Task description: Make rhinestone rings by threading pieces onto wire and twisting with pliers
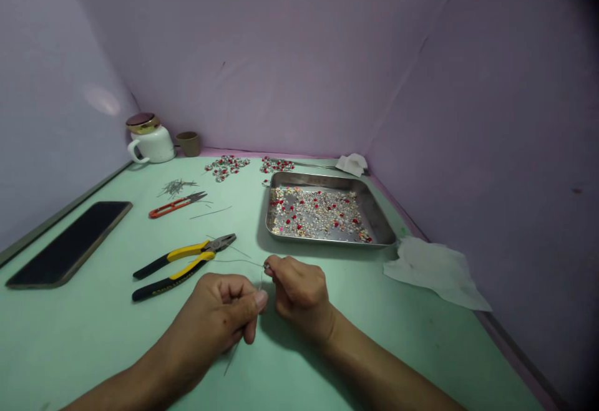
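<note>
My left hand pinches a thin wire, whose tail hangs below the fingers. Close beside it, my right hand is closed on a small beaded piece at its fingertips; most of that piece is hidden by the fingers. Wire runs between the two hands, and another strand sticks out leftward from the beaded piece. Left of the hands lie pliers with yellow and black handles, jaws pointing right. Past the right hand stands a metal tray holding many small white, gold and red beads.
Orange thread snips lie near a pile of cut wires. Beaded rings sit at the back. A phone is at left, a white mug and brown cup behind. Tissue lies at right.
</note>
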`<state>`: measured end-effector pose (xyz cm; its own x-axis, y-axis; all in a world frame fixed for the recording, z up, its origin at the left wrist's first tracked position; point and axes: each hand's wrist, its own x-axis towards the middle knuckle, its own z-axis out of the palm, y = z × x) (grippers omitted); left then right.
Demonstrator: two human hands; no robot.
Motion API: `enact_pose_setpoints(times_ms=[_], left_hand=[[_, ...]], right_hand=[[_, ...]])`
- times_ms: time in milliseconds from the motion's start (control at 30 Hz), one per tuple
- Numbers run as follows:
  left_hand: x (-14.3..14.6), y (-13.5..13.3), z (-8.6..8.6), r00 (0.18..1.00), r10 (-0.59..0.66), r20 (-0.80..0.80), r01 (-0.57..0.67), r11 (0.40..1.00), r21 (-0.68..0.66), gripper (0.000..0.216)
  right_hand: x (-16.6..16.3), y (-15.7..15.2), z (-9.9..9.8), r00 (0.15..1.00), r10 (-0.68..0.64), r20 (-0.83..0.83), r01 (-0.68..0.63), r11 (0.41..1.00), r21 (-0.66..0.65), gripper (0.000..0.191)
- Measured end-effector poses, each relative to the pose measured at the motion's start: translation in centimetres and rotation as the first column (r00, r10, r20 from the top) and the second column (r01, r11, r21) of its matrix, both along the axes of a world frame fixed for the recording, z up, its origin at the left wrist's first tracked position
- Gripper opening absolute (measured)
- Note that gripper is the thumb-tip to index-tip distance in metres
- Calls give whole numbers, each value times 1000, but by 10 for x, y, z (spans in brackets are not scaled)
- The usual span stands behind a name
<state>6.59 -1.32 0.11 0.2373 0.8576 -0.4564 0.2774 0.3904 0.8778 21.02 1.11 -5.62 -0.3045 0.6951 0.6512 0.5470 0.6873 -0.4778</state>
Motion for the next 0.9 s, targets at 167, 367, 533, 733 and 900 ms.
enact_pose_setpoints(times_ms=[167,367,533,733,900], left_hand=[[-3,-1,7,991,45,124,-31,994,-106,38],[-20,12,14,988,56,142,-60,998,24,37],[-21,16,-1,999,-31,34,28,997,66,36],[-14,21,-17,957,161,242,-173,984,31,26],[-13,25,-14,915,238,325,-252,968,1,24]], right_hand=[[0,4,0,981,14,192,-31,996,84,24],[-2,5,-7,992,-31,-122,7,980,-197,19],[-2,1,-2,971,-47,-233,-35,942,-334,20],[-2,-3,-1,980,61,-190,-108,962,-252,20],[-4,-3,-5,973,89,-214,-136,967,-215,18]])
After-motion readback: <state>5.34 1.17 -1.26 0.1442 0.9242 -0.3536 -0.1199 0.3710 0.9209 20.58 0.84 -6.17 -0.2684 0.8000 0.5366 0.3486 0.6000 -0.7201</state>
